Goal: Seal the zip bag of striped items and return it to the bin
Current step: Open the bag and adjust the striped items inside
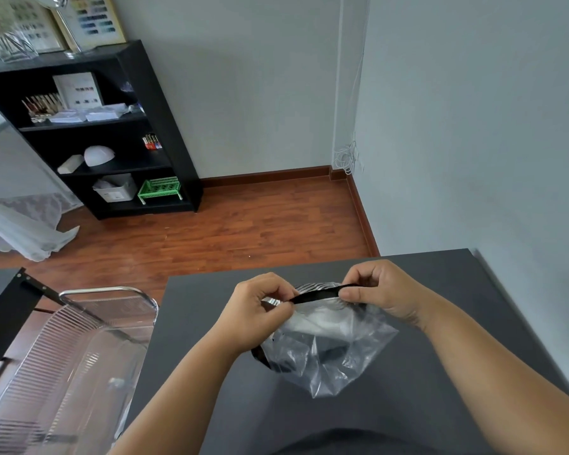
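A clear plastic zip bag [329, 353] lies on the dark grey table [375, 421], with black-and-white striped items [312, 287] showing at its top. Its black zip strip [316, 295] runs between my two hands. My left hand [260, 307] pinches the strip's left end. My right hand [381, 290] pinches its right end. A clear ribbed plastic bin [79, 356] stands to the left of the table, open at the top.
A black shelf unit [135, 133] with small boxes and a green basket [160, 188] stands against the far wall. Wooden floor lies between it and the table. A grey wall runs close along the table's right side.
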`<action>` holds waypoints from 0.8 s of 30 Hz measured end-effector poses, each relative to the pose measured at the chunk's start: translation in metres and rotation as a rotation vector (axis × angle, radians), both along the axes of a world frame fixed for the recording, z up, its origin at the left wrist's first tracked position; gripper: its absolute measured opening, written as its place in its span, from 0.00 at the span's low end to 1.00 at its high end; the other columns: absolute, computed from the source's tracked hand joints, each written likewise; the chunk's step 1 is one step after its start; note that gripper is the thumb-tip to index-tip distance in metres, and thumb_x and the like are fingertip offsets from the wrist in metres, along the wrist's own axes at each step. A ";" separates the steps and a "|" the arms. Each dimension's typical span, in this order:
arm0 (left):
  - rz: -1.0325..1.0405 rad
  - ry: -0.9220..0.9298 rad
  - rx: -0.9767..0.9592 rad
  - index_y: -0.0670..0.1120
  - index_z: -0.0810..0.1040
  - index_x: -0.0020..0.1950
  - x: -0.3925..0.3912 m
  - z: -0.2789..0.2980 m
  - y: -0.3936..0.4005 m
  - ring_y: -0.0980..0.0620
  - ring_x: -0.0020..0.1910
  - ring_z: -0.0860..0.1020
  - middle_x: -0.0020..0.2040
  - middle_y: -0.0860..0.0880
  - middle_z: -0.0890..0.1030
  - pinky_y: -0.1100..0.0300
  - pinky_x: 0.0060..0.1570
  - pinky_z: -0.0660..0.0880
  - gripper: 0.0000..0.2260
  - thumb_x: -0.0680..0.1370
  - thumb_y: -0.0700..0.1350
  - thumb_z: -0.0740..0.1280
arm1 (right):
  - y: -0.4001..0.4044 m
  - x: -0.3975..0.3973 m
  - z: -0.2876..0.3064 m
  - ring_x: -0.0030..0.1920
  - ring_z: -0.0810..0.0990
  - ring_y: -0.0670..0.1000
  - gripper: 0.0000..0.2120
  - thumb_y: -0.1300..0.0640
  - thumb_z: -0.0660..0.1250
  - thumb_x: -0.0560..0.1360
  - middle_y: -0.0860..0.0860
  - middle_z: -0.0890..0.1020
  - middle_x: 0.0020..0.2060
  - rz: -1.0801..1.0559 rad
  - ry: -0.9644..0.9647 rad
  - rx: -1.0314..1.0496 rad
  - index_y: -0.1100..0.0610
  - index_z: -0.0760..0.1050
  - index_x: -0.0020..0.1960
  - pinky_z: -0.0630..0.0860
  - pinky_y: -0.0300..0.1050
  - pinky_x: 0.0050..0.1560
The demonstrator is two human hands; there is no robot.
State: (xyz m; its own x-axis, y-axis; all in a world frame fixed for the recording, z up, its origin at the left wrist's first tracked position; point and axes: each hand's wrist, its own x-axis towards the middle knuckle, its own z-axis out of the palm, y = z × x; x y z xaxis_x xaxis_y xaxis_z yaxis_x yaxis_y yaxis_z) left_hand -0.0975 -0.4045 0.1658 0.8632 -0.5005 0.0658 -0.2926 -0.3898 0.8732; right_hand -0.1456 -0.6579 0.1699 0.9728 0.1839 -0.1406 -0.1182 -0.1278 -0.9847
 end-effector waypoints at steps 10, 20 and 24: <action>0.157 -0.378 0.114 0.53 0.86 0.44 -0.009 -0.001 -0.020 0.59 0.38 0.80 0.37 0.58 0.84 0.58 0.39 0.77 0.03 0.73 0.44 0.75 | 0.021 0.008 0.002 0.37 0.76 0.47 0.06 0.56 0.77 0.70 0.51 0.80 0.36 -0.012 -0.042 -0.131 0.51 0.84 0.46 0.74 0.43 0.41; 0.141 -0.342 0.122 0.54 0.80 0.50 -0.008 0.000 -0.012 0.62 0.54 0.77 0.47 0.65 0.81 0.66 0.55 0.71 0.08 0.73 0.42 0.71 | 0.016 0.006 0.015 0.35 0.78 0.44 0.05 0.58 0.78 0.69 0.46 0.82 0.36 -0.117 -0.262 -0.535 0.49 0.84 0.40 0.76 0.40 0.39; 0.082 -0.413 0.100 0.50 0.83 0.50 -0.008 0.006 -0.023 0.59 0.48 0.80 0.46 0.58 0.82 0.62 0.49 0.76 0.04 0.75 0.44 0.73 | 0.027 0.006 0.017 0.35 0.77 0.45 0.03 0.56 0.76 0.71 0.43 0.78 0.36 -0.126 -0.549 -0.678 0.49 0.85 0.43 0.74 0.40 0.35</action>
